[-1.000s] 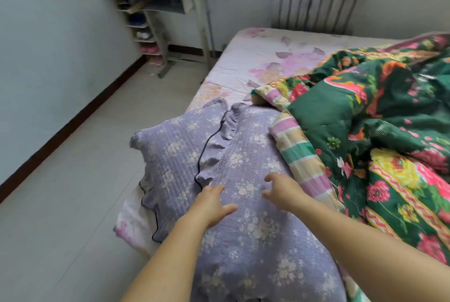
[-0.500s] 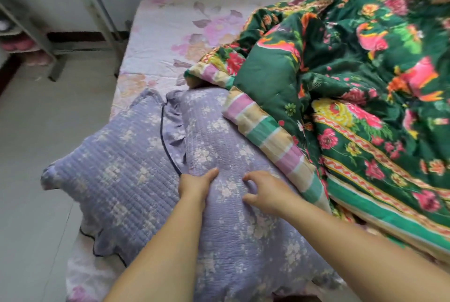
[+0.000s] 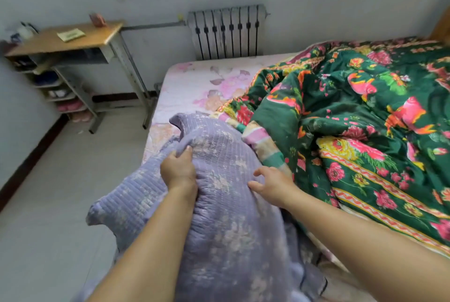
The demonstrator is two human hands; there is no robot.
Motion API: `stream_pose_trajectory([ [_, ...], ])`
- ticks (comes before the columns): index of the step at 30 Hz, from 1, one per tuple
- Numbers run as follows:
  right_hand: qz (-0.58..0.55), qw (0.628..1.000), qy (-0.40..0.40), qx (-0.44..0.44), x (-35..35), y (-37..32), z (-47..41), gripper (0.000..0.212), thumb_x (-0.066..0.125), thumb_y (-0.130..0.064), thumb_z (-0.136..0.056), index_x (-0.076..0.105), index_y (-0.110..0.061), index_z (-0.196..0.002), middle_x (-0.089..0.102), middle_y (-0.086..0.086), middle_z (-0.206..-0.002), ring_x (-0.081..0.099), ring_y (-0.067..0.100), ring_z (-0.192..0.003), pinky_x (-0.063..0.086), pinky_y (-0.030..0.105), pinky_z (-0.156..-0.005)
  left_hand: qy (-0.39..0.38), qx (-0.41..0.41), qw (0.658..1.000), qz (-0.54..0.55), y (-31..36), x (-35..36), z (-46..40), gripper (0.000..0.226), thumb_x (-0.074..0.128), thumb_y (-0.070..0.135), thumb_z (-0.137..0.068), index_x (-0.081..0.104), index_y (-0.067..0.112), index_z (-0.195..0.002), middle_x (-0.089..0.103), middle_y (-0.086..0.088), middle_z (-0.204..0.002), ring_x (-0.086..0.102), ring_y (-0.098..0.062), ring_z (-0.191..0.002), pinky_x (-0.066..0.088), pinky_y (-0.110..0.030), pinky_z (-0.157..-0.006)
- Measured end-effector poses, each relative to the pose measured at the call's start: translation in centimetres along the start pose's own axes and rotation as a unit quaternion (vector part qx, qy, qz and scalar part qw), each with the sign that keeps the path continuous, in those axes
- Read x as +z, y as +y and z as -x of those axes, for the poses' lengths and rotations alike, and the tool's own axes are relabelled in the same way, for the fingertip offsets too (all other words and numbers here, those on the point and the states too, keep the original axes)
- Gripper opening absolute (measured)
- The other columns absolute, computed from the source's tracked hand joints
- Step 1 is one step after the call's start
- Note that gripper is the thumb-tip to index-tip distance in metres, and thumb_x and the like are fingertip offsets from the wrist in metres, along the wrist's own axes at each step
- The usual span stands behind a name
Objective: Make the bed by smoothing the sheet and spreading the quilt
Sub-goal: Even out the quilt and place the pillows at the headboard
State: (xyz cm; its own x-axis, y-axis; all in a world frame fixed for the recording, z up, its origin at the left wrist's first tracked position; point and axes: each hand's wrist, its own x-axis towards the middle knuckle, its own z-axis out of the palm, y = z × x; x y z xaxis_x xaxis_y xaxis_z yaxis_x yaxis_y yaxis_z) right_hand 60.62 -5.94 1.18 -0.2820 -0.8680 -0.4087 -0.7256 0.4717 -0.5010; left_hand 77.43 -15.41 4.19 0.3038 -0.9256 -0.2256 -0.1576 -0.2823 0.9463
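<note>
Two hands work on one purple quilted pillow (image 3: 231, 204): the left hand (image 3: 179, 170) grips a bunched fold of its cover, while the right hand (image 3: 272, 184) rests on it beside the left with fingers loosely curled, holding nothing. Just right of the right hand lies one rumpled green floral quilt (image 3: 353, 131); beyond both hands one pink floral sheet (image 3: 194, 82) shows bare. No writing is readable.
</note>
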Motion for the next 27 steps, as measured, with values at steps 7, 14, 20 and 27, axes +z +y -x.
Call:
stream_pose_trajectory([
  [7,-0.146,0.988,0.033,0.027,0.1,-3.6,0.5,0.042,0.049,-0.043,-0.094,0.060,-0.007,-0.113,0.061,0.011,-0.117,0.055,0.027,-0.110,0.040,0.030,-0.088,-0.067,0.152,0.986,0.021,7.0,-4.9,1.7,0.017,0.066,0.032,-0.076,0.069,0.020,-0.064,0.068,-0.009,-0.075,0.063,-0.024,-0.073,0.054,-0.046,-0.078],
  [14,-0.383,0.919,0.024,0.090,1.4,-5.0,0.1,0.058,0.045,-0.061,-0.090,0.060,-0.010,-0.114,0.060,0.009,-0.112,0.054,0.023,-0.094,0.043,0.030,-0.080,-0.097,0.279,0.951,0.087,12.0,-6.1,6.1,0.024,0.065,0.014,-0.088,0.066,0.022,-0.065,0.064,0.007,-0.064,0.057,-0.011,-0.065,0.049,-0.027,-0.064],
  [20,-0.616,0.768,0.052,0.166,-1.0,-0.3,-0.7,0.093,0.047,-0.088,-0.064,0.067,-0.012,-0.112,0.066,0.006,-0.118,0.061,0.028,-0.107,0.047,0.042,-0.099,-0.161,0.285,0.930,0.168,15.5,-2.6,10.2,0.021,0.066,0.013,-0.086,0.068,0.022,-0.068,0.066,0.005,-0.067,0.060,-0.011,-0.067,0.053,-0.024,-0.064],
  [27,-0.747,0.648,0.057,0.135,-6.7,10.1,-0.2,0.055,0.061,-0.062,-0.081,0.072,-0.016,-0.109,0.073,0.010,-0.106,0.066,0.031,-0.102,0.049,0.046,-0.096,-0.283,0.294,0.900,0.154,17.2,7.7,14.5,0.017,0.067,0.025,-0.075,0.065,0.009,-0.076,0.056,-0.010,-0.078,0.048,-0.020,-0.073,0.041,-0.036,-0.067],
])
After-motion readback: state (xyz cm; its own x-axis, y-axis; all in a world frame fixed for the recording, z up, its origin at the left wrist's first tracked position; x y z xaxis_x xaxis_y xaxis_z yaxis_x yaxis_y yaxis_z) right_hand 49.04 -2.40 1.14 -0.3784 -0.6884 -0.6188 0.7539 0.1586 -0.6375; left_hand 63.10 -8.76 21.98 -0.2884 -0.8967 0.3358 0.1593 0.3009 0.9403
